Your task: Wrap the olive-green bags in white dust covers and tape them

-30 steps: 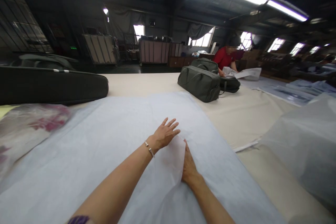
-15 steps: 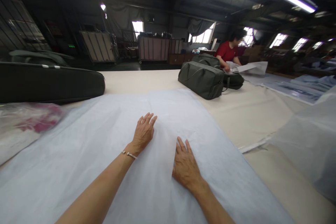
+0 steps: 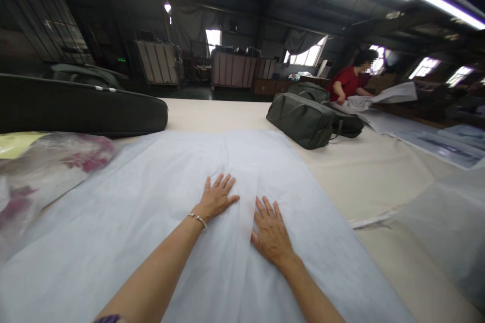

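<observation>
A large, thin, pale bluish-white sheet [image 3: 151, 222] is spread over the table in front of me, with soft creases and an overlapping edge running lengthwise near its middle. My left hand [image 3: 219, 198] lies on the sheet left of that edge, palm down with its fingers spread; a silver bangle circles the wrist. Just right of the edge rests my right hand [image 3: 271, 232], also palm down with fingers apart. The left side of the right hand is tucked slightly under the overlapping layer. Neither hand grips anything.
On the left lie a long dark bag [image 3: 83, 108] and a clear plastic package [image 3: 76, 161] with pink patches. Dark green bags [image 3: 301, 117] stand at the far right of the cream tabletop [image 3: 212, 113]. Behind them a person in red [image 3: 346, 83] handles a white sheet. Translucent plastic [image 3: 447, 222] hangs at right.
My left hand has moved slightly toward me and flattened, its fingers spreading wider. My right hand has stayed nearly in place. The view has turned slightly left.
</observation>
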